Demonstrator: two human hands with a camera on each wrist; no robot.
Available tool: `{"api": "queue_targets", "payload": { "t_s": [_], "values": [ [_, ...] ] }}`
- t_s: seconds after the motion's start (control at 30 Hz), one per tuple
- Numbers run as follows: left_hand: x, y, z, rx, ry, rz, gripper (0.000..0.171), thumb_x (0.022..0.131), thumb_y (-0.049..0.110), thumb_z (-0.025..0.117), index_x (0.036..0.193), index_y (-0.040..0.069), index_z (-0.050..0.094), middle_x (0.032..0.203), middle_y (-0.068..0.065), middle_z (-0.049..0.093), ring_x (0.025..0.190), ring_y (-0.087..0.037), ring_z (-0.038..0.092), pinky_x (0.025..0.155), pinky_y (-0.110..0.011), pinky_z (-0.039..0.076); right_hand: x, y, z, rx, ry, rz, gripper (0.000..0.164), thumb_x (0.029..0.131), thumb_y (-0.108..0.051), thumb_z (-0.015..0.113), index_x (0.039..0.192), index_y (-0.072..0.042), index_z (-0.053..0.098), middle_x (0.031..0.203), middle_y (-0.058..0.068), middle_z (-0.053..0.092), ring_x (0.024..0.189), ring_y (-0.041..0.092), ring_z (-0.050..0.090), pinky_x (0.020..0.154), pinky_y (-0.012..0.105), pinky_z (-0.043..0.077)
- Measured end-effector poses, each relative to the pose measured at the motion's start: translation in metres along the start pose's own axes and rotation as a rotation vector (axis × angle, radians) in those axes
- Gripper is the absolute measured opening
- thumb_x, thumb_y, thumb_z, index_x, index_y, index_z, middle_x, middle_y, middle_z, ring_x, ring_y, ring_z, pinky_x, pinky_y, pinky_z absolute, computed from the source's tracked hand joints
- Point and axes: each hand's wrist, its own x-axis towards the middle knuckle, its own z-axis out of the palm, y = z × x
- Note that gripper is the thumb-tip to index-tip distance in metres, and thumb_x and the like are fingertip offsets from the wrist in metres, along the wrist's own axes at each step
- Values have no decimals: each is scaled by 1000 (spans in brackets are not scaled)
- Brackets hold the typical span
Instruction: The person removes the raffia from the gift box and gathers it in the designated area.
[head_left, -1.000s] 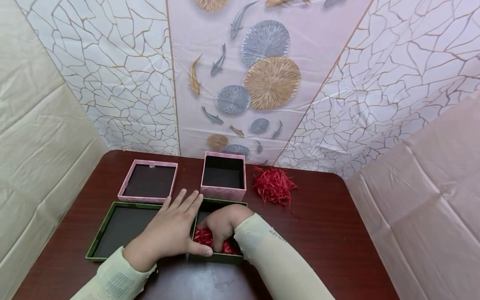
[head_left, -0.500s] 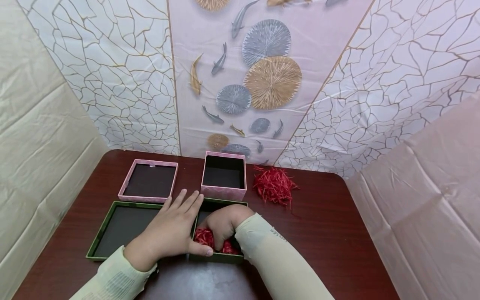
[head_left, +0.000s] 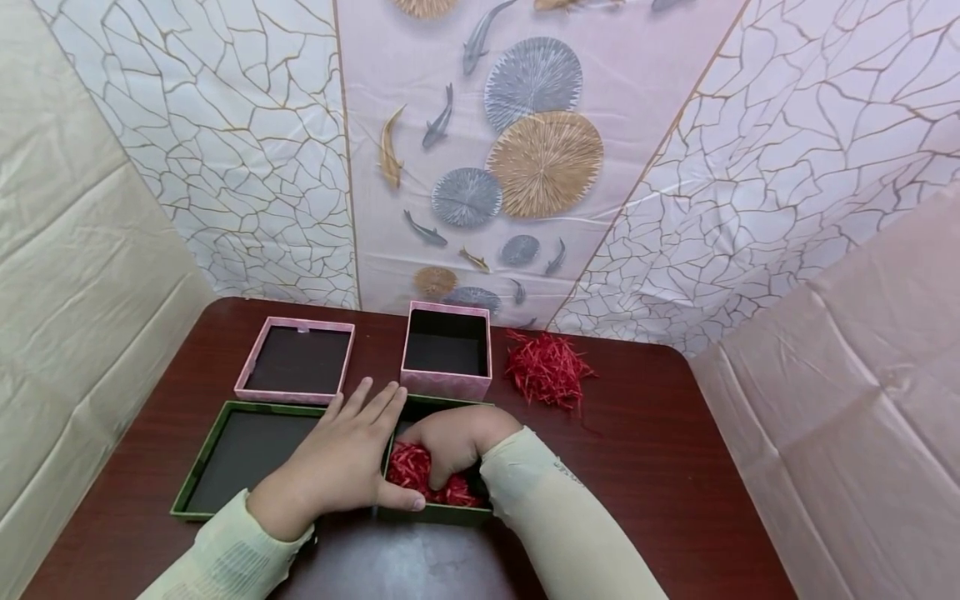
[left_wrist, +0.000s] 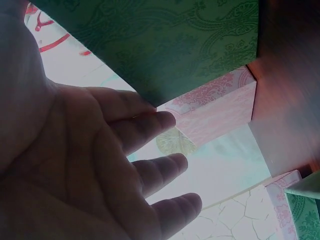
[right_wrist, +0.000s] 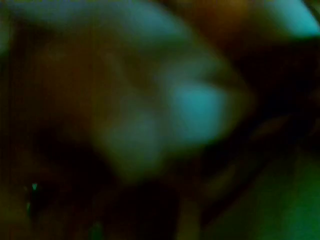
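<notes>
In the head view a green box (head_left: 438, 517) stands near the front of the table, with red shredded paper (head_left: 408, 468) inside. My left hand (head_left: 341, 458) lies along the box's left wall, fingers spread and nearly straight, the thumb across its front rim. The left wrist view shows these fingers (left_wrist: 167, 167) beside the green patterned wall (left_wrist: 200, 45). My right hand (head_left: 457, 437) reaches down into the box, its thumb pointing into the red paper. Its other fingertips are hidden, so I cannot tell whether they grip any strands. The right wrist view is dark and blurred.
A green lid (head_left: 180, 492) lies left of the box, partly under my left hand and forearm in view. Behind are a pink lid (head_left: 243, 392) and a pink box (head_left: 446, 385) with a dark interior. A loose heap of red shredded paper (head_left: 547, 371) lies at the back right.
My right hand has risen slightly and shifted right inside the green box. More of the red paper shows beneath it. The left hand stays in place.
</notes>
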Motion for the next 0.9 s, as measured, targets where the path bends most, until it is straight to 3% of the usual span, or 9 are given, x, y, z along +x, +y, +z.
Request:
{"api": "queue_targets", "payload": {
  "t_s": [0.27,0.5,0.73,0.9],
  "values": [
    [0,1,-1,-8,0,0,146,71,93,82,177,5,33,184,-15,33,173,-51,20,132,-80,24,-11,-1,-6,35,81,-53,48,80,-1,89,112,-33,73,104,-16,74,97,4,68,89,23,58],
    [0,2,0,-6,7,1,146,71,93,83,177,4,33,184,-16,34,172,-52,20,133,-79,23,-15,1,-12,51,114,-88,57,81,3,87,121,-36,74,126,-18,72,114,2,65,102,23,55],
    [0,4,0,-14,5,-8,146,70,91,85,176,4,34,184,-16,35,172,-52,21,133,-79,22,-22,0,-18,70,126,-103,56,83,4,86,122,-34,73,124,-16,71,110,4,66,99,24,56],
    [1,4,-1,-22,3,-16,146,69,90,86,176,4,36,184,-16,35,172,-51,20,133,-79,22,-28,-2,-23,27,172,-116,54,82,2,86,122,-32,71,133,-13,70,117,4,64,105,24,53]
  ]
}}
